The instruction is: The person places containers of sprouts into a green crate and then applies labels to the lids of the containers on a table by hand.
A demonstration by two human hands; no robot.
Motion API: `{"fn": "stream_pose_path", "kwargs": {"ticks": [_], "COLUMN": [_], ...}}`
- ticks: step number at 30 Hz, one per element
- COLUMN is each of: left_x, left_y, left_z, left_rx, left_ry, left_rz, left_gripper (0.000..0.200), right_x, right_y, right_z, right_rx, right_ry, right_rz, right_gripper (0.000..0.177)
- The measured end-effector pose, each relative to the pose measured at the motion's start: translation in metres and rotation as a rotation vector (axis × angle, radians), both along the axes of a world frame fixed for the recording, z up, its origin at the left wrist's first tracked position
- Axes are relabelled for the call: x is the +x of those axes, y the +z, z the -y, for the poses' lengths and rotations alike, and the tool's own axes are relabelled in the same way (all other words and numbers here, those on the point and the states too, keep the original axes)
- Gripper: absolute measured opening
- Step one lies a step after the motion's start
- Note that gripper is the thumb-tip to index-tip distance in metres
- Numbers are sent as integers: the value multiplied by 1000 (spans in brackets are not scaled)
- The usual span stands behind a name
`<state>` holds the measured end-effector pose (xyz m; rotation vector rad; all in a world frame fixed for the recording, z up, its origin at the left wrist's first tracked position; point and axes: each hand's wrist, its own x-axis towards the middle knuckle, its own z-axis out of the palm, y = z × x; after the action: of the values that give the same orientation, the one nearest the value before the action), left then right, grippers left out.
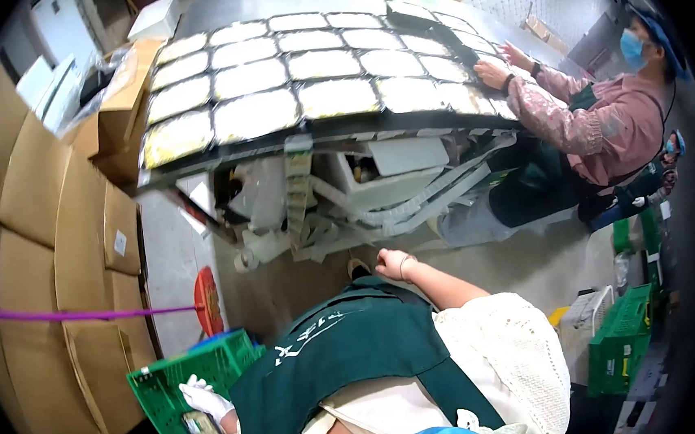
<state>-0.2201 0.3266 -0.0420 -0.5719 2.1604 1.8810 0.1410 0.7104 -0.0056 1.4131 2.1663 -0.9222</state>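
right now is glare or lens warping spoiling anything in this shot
In the head view, the white packs look washed out on top; same head view, the cardboard boxes bow at left and the corners go black; head view again, the gloved left hand is bright but its outline reads.

Grey floor [523, 272]; dark-edged table [340, 126]; stacked cartons [78, 214] left.

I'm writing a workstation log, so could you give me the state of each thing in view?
Left hand: white-gloved, at the green crate
Right hand: bare, fingers curled, nothing seen in it
Green crate: open-topped, a packet inside
Trays: filled, in rows on the table; sealing unclear
Carton left of the table: flap open
Cardboard boxes: stacked
Co-worker's mask: worn
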Motion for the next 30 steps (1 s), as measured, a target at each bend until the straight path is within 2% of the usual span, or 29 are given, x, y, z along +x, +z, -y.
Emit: {"fn": "stream_pose_path", "kwargs": {"ticks": [2, 4, 6, 8, 10, 11, 12, 14, 16, 17, 18, 19, 20, 22, 24, 25, 27, 28, 29, 30], "left_x": [14, 28, 48, 86, 100, 104, 109, 124, 134, 142, 122, 107, 113, 126, 135, 148, 178, 181, 166, 152], "left_y": [34, 53, 79, 117, 135, 139, 142, 156, 177, 200, 166, 156, 160, 173, 175, 179, 191, 195, 175, 149], "left_z": [-94, -179, -263, -342, -387, -406, -422, -446, -464, -483, -495, -506, -513, -521, -526, -522, -507, -496, -483, -473], "left_rx": [-9, 156, 299, 293, 321, 308, 440, 341, 278, 220, 351, 322, 440, 353, 267, 218, 111, 55, 116, 5], "left_ry": [-5, -133, -265, -410, -579, -648, -660, -702, -806, -917, -925, -1027, -1078, -1184, -1223, -1153, -1403, -1588, -1760, -1823], "left_rz": [-281, -251, -121, -344, -338, -414, -383, -419, -446, -167, -374, -490, -427, -486, -224, -219, 58, 74, 30, 171], "left_gripper": [42, 38, 33, 28, 27, 28, 26, 25, 15, 14, 17, 21, 23, 23, 19, 19, 17, 17, 18, 23], "right_x": [21, 47, 80, 110, 142, 152, 164, 181, 190, 198, 200, 200, 199, 197, 196, 190, 182, 179, 172, 177], "right_y": [-9, -9, -11, -9, -16, -15, -13, -13, -12, -27, -36, -40, -48, -46, -45, -39, -31, -42, -39, -63], "right_z": [-36, -75, -110, -141, -164, -170, -172, -168, -150, -122, -107, -93, -79, -56, -32, -17, -2, 2, 12, 11], "right_rx": [-25, -82, -35, 83, 131, 132, 119, 101, 91, 42, 47, 24, 24, 39, -10, -8, 5, 3, 79, -52], "right_ry": [57, 7, -144, -277, -411, -444, -517, -633, -691, -762, -783, -775, -799, -801, -888, -965, -1007, -980, -864, -849], "right_rz": [-2, -16, -42, -109, -149, -151, -147, -151, -135, -114, -130, -111, -86, -60, -62, -46, -70, -118, -171, -173], "right_gripper": [34, 36, 35, 34, 32, 32, 32, 31, 32, 32, 32, 31, 30, 30, 31, 32, 35, 36, 36, 32]}}
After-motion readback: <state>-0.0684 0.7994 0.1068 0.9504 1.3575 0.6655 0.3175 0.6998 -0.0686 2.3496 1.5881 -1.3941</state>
